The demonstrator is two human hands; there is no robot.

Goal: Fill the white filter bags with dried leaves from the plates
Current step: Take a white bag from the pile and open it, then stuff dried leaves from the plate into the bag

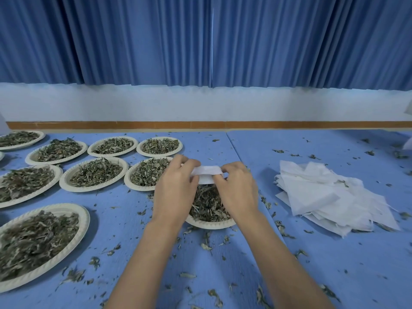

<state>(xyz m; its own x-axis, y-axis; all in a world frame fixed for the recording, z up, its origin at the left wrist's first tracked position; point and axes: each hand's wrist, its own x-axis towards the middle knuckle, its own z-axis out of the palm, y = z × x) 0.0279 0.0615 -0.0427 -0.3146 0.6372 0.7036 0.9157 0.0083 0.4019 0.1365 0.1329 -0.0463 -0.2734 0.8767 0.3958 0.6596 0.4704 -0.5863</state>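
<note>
Left hand and right hand each pinch one end of white filter bag, likely to spread its mouth. I hold it over nearest paper plate so spills fall back, I judge. Bag thin, limp, fabric-like. Dried leaves curled, grey-green, brittle-looking. Spare bags lie flat, heaped at right within reach.
</note>
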